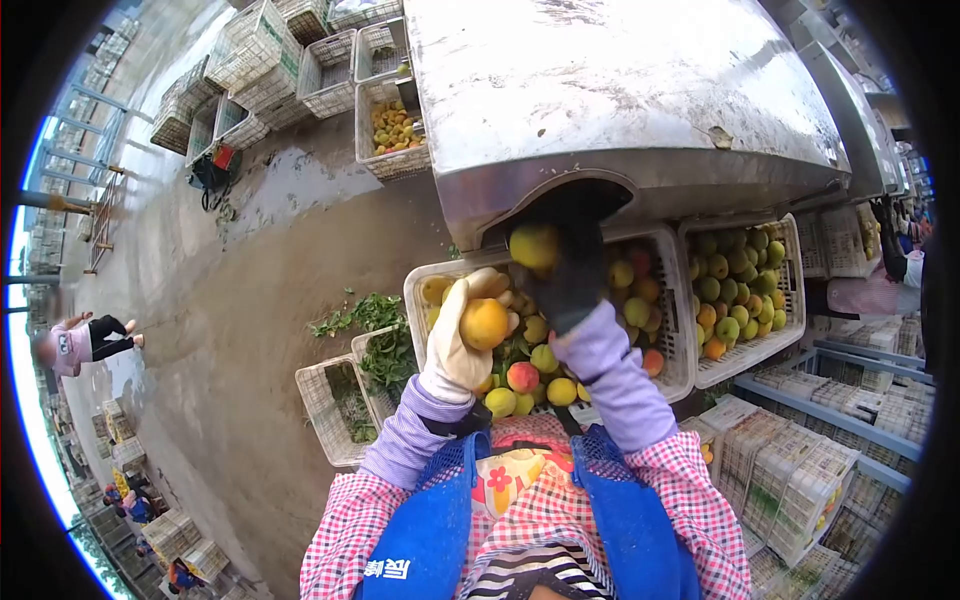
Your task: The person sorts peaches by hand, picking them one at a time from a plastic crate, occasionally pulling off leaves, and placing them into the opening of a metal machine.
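My left hand (pixel 455 340), in a whitish glove, is closed around an orange-yellow peach (pixel 484 324) above a white plastic crate (pixel 415 290). My right hand (pixel 572 280), in a dark glove, reaches up to the dark opening (pixel 590 200) in the metal machine. At its fingers is a yellow-green peach (pixel 534 246); the fingers themselves are partly lost in shadow. Under both hands the crate holds several peaches, yellow, green and a red-blushed one (pixel 522 376), with some green leaves among them.
The metal machine (pixel 620 90) overhangs the crate. A second crate of green-yellow fruit (pixel 735 285) stands to the right. Leaves (pixel 385 355) and a small crate (pixel 335 410) lie at left. Stacked crates (pixel 780 470) stand at lower right. A person (pixel 90 340) is far left.
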